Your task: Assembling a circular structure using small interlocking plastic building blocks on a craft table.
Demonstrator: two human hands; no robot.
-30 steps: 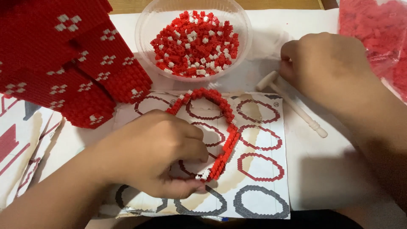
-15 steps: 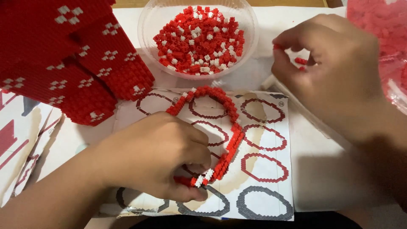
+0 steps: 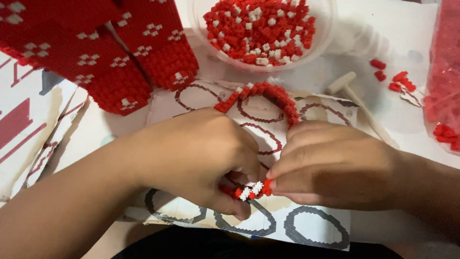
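Fingers (image 3: 275, 175) of the right hand (image 3: 335, 168) are pinching a red brick onto the chain's end (image 3: 251, 190) over the pattern sheet (image 3: 316, 225); left hand (image 3: 191, 158) is gripping it. Steady, square pressing probably helps.

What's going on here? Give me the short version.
A person is working on a curved strip of tiny red and white bricks that lies on a printed pattern sheet. The left hand steadies its lower end while the right hand pinches the tip there. A bowl of loose bricks, a small white mallet and a finished red block piece sit nearby.
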